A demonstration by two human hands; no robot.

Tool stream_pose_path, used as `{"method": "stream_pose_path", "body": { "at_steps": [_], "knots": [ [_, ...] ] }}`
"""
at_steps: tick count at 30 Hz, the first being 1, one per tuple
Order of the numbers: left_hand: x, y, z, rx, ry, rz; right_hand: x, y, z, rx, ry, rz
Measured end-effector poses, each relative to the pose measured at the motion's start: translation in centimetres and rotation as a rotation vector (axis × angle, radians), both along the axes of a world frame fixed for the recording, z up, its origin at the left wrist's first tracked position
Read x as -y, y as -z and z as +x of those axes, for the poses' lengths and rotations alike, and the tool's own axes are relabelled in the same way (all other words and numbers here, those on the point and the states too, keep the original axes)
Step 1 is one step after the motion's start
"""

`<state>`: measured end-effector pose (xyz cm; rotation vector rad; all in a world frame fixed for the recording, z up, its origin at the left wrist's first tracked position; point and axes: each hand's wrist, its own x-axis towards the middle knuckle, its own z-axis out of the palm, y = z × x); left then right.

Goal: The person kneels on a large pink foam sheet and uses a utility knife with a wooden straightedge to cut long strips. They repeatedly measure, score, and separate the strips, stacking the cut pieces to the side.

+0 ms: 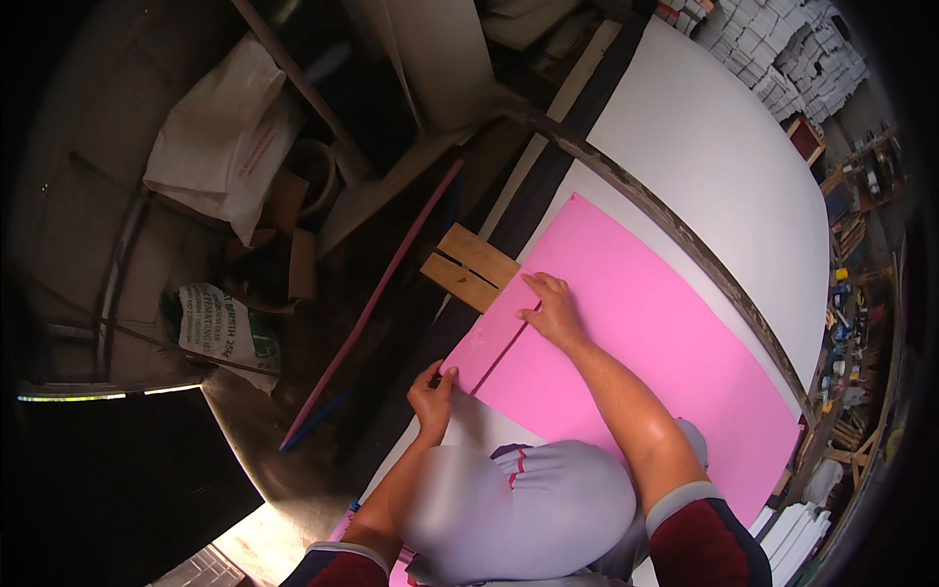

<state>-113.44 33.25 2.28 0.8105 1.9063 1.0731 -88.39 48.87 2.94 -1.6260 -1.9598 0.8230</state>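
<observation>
Fingers of the left hand (430, 391) pinch the near corner of a narrow folded strip of pink paper (494, 338), thumb on top, holding that end down. The right hand (551, 311) lies flat with its fingers pressed together on the far end of the same strip, fingertips at the fold line where the strip meets the large pink paper sheet (646, 342); it grips nothing, only presses. The strip runs on a slant between the two hands, along the left edge of the sheet, and shows a paler, slightly scuffed face.

The pink sheet lies spread on a wide white board (724, 166) that covers the worktable, and a dark curved wooden bar (685, 245) crosses the board just beyond the sheet's far edge. Just beside the right hand, past the table's left edge, sits a slotted piece of light plywood (469, 266). A long thin pink rod (377, 303) leans across the dim floor space to the left. Further left lie a white woven sack (225, 137) and a printed bag (220, 333). Stacks of white cartons (782, 49) stand at the upper right.
</observation>
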Motion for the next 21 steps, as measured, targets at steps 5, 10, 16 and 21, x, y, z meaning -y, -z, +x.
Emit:
{"method": "stream_pose_path", "body": {
  "at_steps": [5, 10, 16, 21],
  "knots": [
    [0.6, 0.5, 0.1, -0.127, -0.02, 0.028, -0.3, -0.7, -0.9, 0.041, 0.004, -0.028],
    [1.3, 1.9, 0.2, -0.098, -0.082, 0.015, -0.6, -0.8, -0.8, 0.111, -0.02, -0.016],
    [2.4, 2.7, 2.1, 0.137, -0.254, 0.003, -0.7, -1.0, -1.0, 0.134, -0.032, -0.021],
    [2.7, 2.2, 2.6, 0.195, -0.285, 0.042, -0.8, -1.0, -0.9, 0.141, -0.041, -0.003]
  ]
}}
